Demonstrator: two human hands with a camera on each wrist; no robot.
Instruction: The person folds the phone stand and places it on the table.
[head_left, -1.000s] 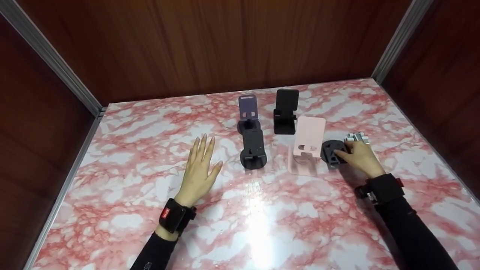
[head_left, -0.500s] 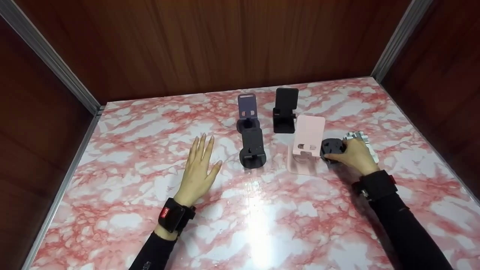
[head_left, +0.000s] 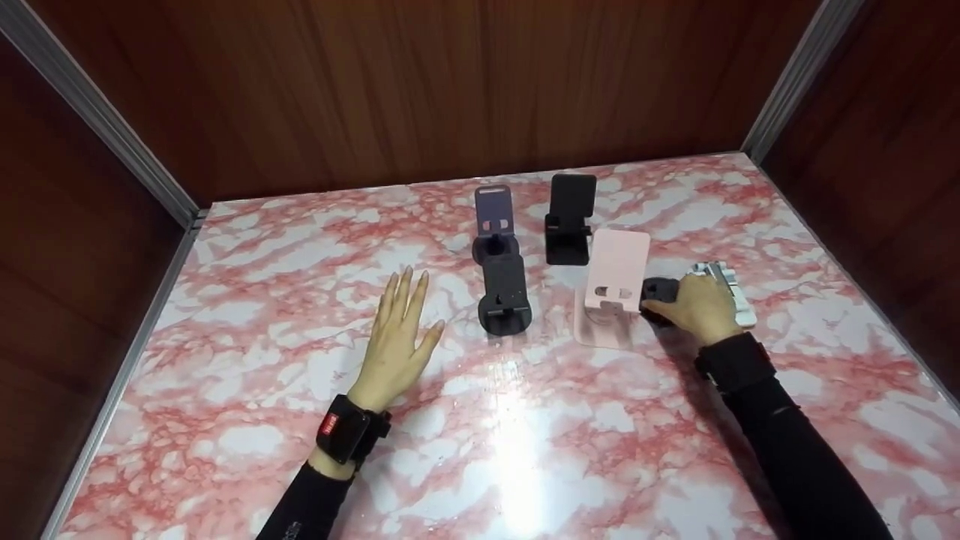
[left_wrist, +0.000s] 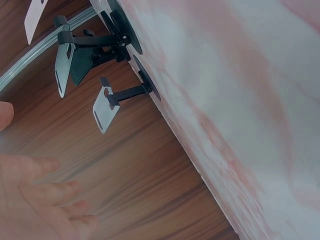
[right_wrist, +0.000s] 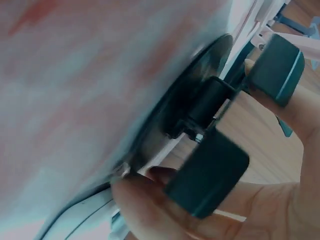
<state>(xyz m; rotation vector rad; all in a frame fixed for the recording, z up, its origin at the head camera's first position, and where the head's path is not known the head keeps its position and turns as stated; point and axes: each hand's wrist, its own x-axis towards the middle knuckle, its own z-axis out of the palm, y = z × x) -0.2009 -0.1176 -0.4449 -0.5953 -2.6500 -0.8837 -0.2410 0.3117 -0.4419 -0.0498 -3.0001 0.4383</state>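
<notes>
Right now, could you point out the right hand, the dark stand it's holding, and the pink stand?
Right hand [head_left: 703,307]: head view, on the back of the hand.
Dark stand [right_wrist: 207,101]: right wrist view, on the rounded piece by its base.
Pink stand [head_left: 619,266]: head view, on its upper plate.

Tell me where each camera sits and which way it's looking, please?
Head: sits on the head, looking forward and down at the table; left hand, right hand and black sleeves show.
Left wrist: sits on that wrist, looking past the left fingers towards phone stands; only that hand shows.
Right wrist: sits on that wrist, looking closely at the dark stand; only that hand shows.
Head and right wrist both show the right hand gripping the dark stand.
</notes>
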